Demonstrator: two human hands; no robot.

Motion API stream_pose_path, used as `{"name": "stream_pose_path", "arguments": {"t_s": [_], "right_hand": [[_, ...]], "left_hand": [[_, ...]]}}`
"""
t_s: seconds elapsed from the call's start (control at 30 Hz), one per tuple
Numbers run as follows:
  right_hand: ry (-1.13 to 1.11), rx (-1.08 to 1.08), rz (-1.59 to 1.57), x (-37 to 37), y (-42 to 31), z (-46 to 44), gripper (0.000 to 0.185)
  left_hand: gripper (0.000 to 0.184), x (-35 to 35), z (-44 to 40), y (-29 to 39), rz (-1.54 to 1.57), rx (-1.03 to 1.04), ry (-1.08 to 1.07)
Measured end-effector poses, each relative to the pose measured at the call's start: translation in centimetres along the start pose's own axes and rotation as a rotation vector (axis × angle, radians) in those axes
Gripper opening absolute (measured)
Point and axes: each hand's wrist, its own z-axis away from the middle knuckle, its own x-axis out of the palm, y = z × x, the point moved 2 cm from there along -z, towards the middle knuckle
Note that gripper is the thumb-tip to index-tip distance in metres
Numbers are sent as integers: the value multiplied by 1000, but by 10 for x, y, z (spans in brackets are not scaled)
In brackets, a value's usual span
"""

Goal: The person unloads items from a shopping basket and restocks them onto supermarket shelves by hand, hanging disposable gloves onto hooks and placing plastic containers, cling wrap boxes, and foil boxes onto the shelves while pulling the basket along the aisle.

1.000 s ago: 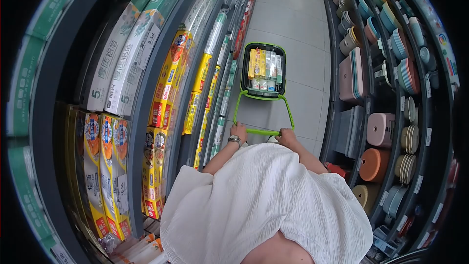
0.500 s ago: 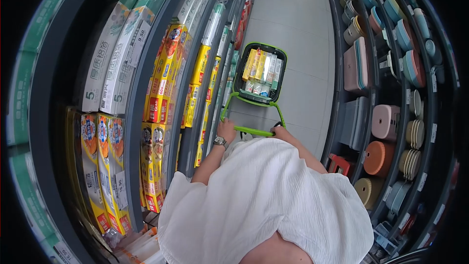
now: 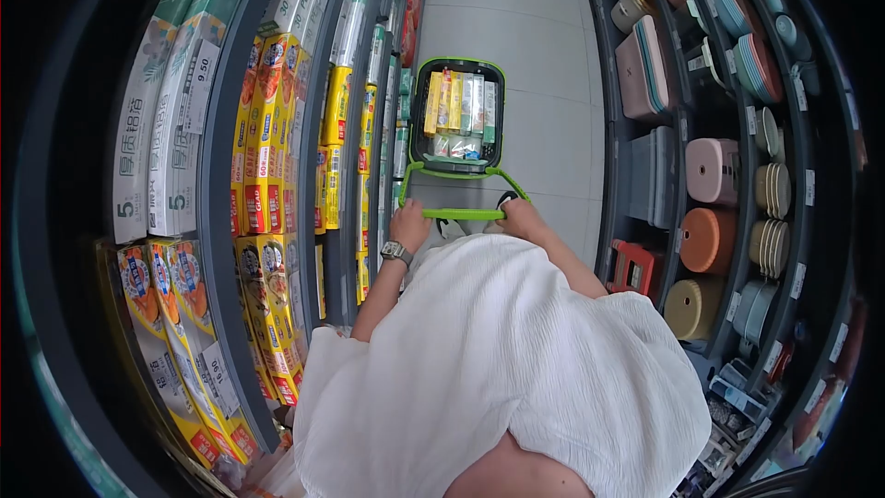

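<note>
Our L hand [image 3: 411,221] & R hand [image 3: 522,219] grip near handle [image 3: 461,215], fingers curled closed; boxes [image 3: 455,101] alr. in far basket [image 3: 502,111], can't tell what's left.

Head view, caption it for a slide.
Left hand and right hand on the green handle of a basket between shelves.

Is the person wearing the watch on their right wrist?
No, the watch sits at the wrist of the left hand, which grips the green handle.
</note>
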Motion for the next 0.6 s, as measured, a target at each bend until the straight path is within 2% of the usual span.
{"name": "stream_pose_path", "arguments": {"t_s": [0.17, 0.23, 0.3, 0.43, 0.6], "right_hand": [[99, 47, 41, -8, 10, -1, 26], [109, 97, 48, -11, 15, 0, 25], [187, 66, 22, -11, 20, 2, 21], [195, 60, 27, -13, 20, 5, 20], [277, 175, -1, -21, 20, 12, 21]], "left_hand": [[27, -6, -1, 12, 118, 101, 42], [27, -11, -3, 20, 137, 95, 14], [28, -10, -1, 27, 154, 89, -11], [29, 0, 0, 28, 148, 68, 14], [29, 18, 0, 28, 155, 100, 4]]}}
